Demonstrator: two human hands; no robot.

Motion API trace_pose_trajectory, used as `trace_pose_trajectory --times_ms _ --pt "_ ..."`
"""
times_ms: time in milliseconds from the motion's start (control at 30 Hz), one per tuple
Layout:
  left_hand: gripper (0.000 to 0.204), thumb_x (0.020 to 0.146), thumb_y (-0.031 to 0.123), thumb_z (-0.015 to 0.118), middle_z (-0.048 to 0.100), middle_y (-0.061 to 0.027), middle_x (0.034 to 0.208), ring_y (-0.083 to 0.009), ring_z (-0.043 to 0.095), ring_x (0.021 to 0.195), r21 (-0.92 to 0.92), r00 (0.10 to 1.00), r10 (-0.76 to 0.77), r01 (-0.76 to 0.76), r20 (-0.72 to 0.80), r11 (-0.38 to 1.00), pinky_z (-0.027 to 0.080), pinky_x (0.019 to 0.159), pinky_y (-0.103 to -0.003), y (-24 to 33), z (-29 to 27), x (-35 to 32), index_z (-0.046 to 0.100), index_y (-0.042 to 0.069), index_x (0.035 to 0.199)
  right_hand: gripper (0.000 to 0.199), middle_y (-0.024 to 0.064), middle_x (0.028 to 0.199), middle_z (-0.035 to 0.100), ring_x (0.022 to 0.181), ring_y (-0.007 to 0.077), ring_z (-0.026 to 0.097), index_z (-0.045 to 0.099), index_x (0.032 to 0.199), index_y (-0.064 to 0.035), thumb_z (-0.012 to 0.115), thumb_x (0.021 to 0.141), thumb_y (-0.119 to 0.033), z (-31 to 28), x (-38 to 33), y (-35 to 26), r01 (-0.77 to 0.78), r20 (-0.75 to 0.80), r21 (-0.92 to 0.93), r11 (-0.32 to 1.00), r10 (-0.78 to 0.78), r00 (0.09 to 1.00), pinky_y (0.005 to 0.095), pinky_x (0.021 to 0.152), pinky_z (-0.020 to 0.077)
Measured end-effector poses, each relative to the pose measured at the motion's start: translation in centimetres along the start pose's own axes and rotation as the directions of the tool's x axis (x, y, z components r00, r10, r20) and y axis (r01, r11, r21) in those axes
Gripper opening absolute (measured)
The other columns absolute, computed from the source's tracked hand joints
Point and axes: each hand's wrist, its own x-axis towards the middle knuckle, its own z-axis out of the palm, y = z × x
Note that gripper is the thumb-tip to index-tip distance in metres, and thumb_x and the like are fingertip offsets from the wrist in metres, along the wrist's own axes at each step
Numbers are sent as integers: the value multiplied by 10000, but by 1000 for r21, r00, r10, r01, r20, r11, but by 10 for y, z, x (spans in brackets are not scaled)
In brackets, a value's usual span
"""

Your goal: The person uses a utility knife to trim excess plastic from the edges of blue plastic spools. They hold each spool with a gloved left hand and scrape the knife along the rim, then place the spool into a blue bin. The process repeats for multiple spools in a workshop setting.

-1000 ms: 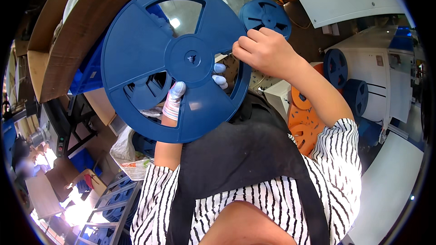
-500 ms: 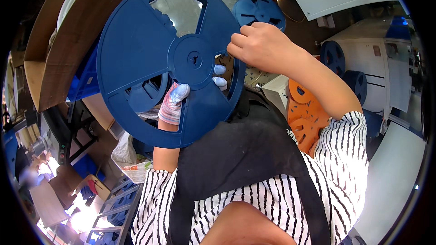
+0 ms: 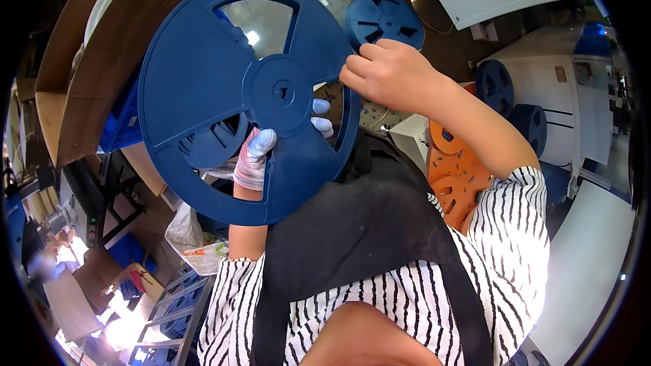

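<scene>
A large dark blue plastic reel (image 3: 193,71), with a round hub and wide cut-out windows, faces me and tilts in front of my chest. My left hand (image 3: 252,157), in a striped glove with pale blue fingertips, grips it near the hub. The thumb lies on the near face, and two fingertips show through the right window. My bare right hand (image 3: 397,76) is closed in a pinch at the reel's right rim. Its fingertips are turned down and partly hidden, so I cannot make out what they hold.
Beyond the reel, a smaller-looking blue reel (image 3: 385,19) lies on a grey table. At the left stand a cardboard box (image 3: 102,74) and a blue crate (image 3: 125,122). Orange reels (image 3: 451,176) strewn with blue scraps lie right of my apron. More blue reels (image 3: 495,88) stand farther right.
The large reel has shifted slightly left and down with my left hand. My right hand has lowered a little and stays at the rim.
</scene>
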Motion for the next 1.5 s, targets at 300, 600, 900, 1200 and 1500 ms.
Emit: trace_pose_trajectory --times_ms 300,600,900,1200,1500 --pt "918 776 490 835 620 -174 1274 -291 602 1225 235 991 102 -79 -84 969 526 1029 -406 4 -13 21 449 -13 1441 146 53 719 621 646 137 605 660 913 -8 671 928 -153 -24 6 -28 -519 358 796 311 448 819 287 597 465" --pt "939 689 515 850 632 -172 1311 -309 653 1173 582 974 219 -143 -63 801 519 1037 -452 -1 -2 30 511 17 1409 189 114 770 704 778 323 701 710 924 -88 631 924 -260 -40 27 -57 -553 435 651 520 341 833 441 707 550" --pt "958 681 433 885 618 -187 1319 -316 654 1176 490 966 238 -161 -98 856 534 1023 -462 -13 -4 21 474 -9 1424 176 128 713 669 720 345 676 658 827 -80 672 891 -243 -53 10 -84 -483 488 671 562 156 859 457 653 512" --pt "907 659 408 892 652 -160 1278 -292 667 1150 522 966 217 -113 -142 845 525 1033 -448 -8 1 18 525 22 1393 177 129 710 686 715 326 699 693 848 -61 668 892 -231 -52 21 -66 -469 324 621 628 339 883 438 655 549" --pt "937 684 410 889 608 -197 1334 -320 659 1167 517 980 175 -102 -94 850 539 1017 -461 -10 -9 22 486 -1 1423 178 141 694 684 707 338 703 690 810 -60 677 867 -228 -61 6 -87 -445 416 666 599 197 888 441 654 554"
